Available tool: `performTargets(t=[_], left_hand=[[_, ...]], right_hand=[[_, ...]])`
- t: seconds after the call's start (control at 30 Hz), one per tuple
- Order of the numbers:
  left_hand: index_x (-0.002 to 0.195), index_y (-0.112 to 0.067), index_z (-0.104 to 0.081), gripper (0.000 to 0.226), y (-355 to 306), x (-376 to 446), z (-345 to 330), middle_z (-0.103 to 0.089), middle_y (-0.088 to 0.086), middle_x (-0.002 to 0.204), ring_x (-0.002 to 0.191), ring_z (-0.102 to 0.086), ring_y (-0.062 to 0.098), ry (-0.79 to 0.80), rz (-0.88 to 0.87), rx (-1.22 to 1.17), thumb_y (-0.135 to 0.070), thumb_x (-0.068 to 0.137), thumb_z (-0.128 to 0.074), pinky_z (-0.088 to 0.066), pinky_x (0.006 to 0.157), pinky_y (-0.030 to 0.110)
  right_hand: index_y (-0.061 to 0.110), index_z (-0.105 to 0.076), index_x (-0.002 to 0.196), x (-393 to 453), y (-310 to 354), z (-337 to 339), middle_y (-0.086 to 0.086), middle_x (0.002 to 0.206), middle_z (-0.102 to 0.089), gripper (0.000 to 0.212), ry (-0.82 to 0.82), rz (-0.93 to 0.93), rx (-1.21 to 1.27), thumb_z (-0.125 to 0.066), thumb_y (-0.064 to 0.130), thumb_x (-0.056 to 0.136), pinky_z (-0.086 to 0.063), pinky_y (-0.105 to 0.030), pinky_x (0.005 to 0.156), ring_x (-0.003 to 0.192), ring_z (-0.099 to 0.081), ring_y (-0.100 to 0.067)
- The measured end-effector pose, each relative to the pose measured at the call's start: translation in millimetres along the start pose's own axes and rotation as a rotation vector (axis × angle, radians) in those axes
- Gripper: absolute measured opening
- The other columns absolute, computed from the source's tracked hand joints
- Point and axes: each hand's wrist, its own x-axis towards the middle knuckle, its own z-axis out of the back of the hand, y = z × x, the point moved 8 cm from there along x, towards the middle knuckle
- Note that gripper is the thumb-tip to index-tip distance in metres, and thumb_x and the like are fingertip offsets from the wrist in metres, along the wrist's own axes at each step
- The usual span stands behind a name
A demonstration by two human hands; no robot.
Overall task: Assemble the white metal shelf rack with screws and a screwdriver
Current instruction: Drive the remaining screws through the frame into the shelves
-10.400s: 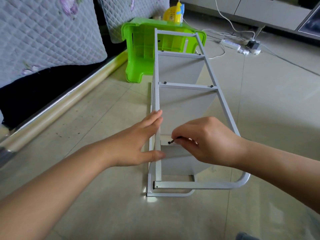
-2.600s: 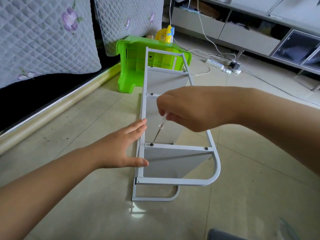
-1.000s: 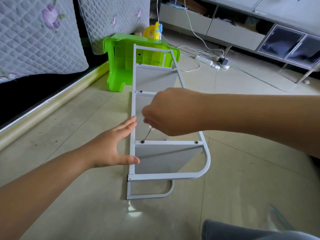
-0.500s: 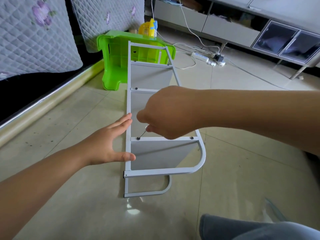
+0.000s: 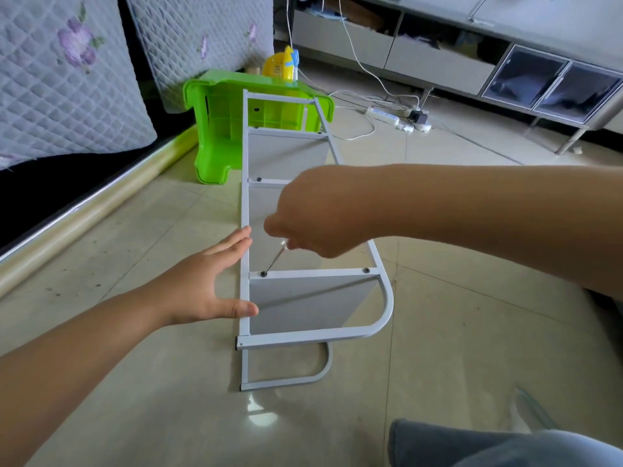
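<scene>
The white metal shelf rack (image 5: 384,308) lies on its side on the tiled floor, its far end against a green stool. My left hand (image 5: 205,288) rests flat against the rack's left upright, fingers spread, thumb across the tube. My right hand (image 5: 317,217) is closed around the handle of a thin screwdriver (image 5: 274,261). The shaft slants down and left, its tip in a dark screw (image 5: 262,274) at the left end of the nearest crossbar. A second screw (image 5: 366,270) sits at that bar's right end.
A green plastic stool (image 5: 219,129) lies tipped over behind the rack, with a yellow object beyond it. A quilted mattress and a bed edge run along the left. A power strip (image 5: 384,116) and cables lie on the floor beyond. My knee (image 5: 488,446) is at the lower right.
Ten seconds ago my right fingers were holding a screw at the crossbar; since then the hand has worked the screwdriver in that screw. The view has shifted slightly; my left hand stays on the upright.
</scene>
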Motion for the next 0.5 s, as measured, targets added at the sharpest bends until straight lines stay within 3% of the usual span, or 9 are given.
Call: performTargets(t=[0.07, 0.13, 0.23, 0.33, 0.4, 0.43, 0.47, 0.5], left_hand=[[0.134, -0.040, -0.006, 0.128, 0.0, -0.7, -0.5, 0.008, -0.046, 0.128, 0.103, 0.005, -0.045, -0.011, -0.001, -0.022, -0.100, 0.025, -0.038, -0.002, 0.083, -0.016], [0.133, -0.040, -0.007, 0.129, -0.6, -0.6, -0.4, 0.007, -0.047, 0.127, 0.103, 0.004, -0.045, -0.018, -0.005, -0.040, -0.100, 0.024, -0.039, -0.003, 0.083, -0.016], [0.138, -0.037, -0.009, 0.132, 0.9, -0.6, -1.1, 0.005, -0.047, 0.130, 0.106, 0.001, -0.044, -0.014, -0.001, -0.047, -0.099, 0.025, -0.041, -0.004, 0.084, -0.015], [0.141, -0.035, -0.010, 0.135, 2.1, -1.1, -1.9, 0.005, -0.044, 0.134, 0.109, 0.002, -0.042, -0.005, -0.001, -0.035, -0.099, 0.027, -0.041, -0.003, 0.086, -0.014], [0.141, -0.035, -0.009, 0.134, 2.5, -0.6, -1.4, 0.006, -0.043, 0.135, 0.109, 0.002, -0.042, -0.002, -0.003, -0.023, -0.100, 0.028, -0.040, -0.003, 0.086, -0.014], [0.139, -0.037, -0.007, 0.132, 2.3, -0.6, -1.2, 0.006, -0.043, 0.134, 0.109, 0.003, -0.042, -0.002, 0.000, -0.022, -0.100, 0.027, -0.040, -0.003, 0.086, -0.014], [0.136, -0.039, -0.005, 0.130, 2.3, 0.1, -0.6, 0.007, -0.044, 0.133, 0.108, 0.003, -0.043, -0.002, 0.001, -0.023, -0.100, 0.027, -0.040, -0.003, 0.085, -0.015], [0.134, -0.040, -0.005, 0.128, 1.8, 0.2, -0.9, 0.008, -0.045, 0.132, 0.107, 0.003, -0.043, 0.000, 0.003, -0.027, -0.100, 0.026, -0.040, -0.003, 0.085, -0.015]], right_hand=[[0.008, -0.048, 0.080, 7.1, -3.2, 5.6, 0.003, 0.061, -0.032, 0.024, -0.031, -0.038, -0.003, -0.039, 0.022, 0.098, -0.025, -0.023, 0.046, 0.053, -0.033, -0.015], [0.010, -0.038, 0.061, 19.7, -9.9, 3.1, 0.001, 0.058, -0.036, 0.037, -0.003, -0.125, 0.153, -0.040, 0.018, 0.097, -0.030, -0.026, 0.046, 0.049, -0.035, -0.013], [0.006, -0.046, 0.060, 36.3, -30.5, -20.3, -0.002, 0.055, -0.041, 0.037, 0.160, -0.391, 0.655, -0.035, 0.007, 0.095, -0.026, -0.012, 0.033, 0.025, -0.033, -0.008], [0.001, -0.052, 0.069, 30.0, -37.1, -34.1, -0.001, 0.044, -0.041, 0.035, 0.233, -0.412, 0.784, -0.033, 0.010, 0.097, -0.018, -0.007, 0.029, 0.018, -0.024, -0.005], [0.002, -0.058, 0.086, 20.7, -29.6, -32.2, 0.001, 0.050, -0.055, 0.035, 0.255, -0.309, 0.624, -0.038, 0.028, 0.098, -0.035, -0.015, 0.040, 0.037, -0.051, -0.007], [0.003, -0.059, 0.099, 16.8, -22.5, -27.0, -0.001, 0.069, -0.062, 0.034, 0.224, -0.213, 0.479, -0.040, 0.032, 0.097, -0.042, -0.021, 0.051, 0.060, -0.061, -0.012], [0.005, -0.056, 0.109, 12.7, -15.7, -21.1, -0.001, 0.086, -0.060, 0.032, 0.184, -0.129, 0.348, -0.042, 0.031, 0.096, -0.040, -0.018, 0.056, 0.076, -0.059, -0.017], [0.007, -0.053, 0.113, 9.0, -10.2, -15.6, 0.001, 0.091, -0.053, 0.029, 0.145, -0.074, 0.254, -0.043, 0.027, 0.096, -0.034, -0.018, 0.053, 0.081, -0.051, -0.017]])
